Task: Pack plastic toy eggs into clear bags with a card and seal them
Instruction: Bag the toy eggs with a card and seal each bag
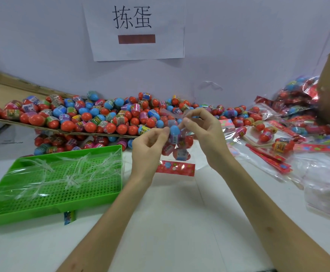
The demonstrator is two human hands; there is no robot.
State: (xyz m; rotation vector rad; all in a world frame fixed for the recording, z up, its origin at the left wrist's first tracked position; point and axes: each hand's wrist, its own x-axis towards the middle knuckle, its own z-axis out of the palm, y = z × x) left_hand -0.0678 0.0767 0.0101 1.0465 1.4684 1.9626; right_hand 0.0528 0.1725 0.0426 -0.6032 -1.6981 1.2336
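**Bag loaded, seal to come**

Both hands are up over the worktop (179,213), and between them hangs the bag (179,152), well loaded with eggs. A blue egg (174,130) rides at the top by the mouth. The card (175,168) shows at the bag's lower end. By the look of it, filling is about done and sealing is the step in hand.

The left hand (150,143) pinches the bag's top edge, thumb against forefinger, other fingers curled. The right hand (205,132) pinches the opposite side, fingers narrow and bent.

Next move, I'd judge: tuck that blue egg down clear of the mouth, then press the flap closed along its length. The loose pile (101,118) waits behind, and finished bags (278,134) lie off to the right.
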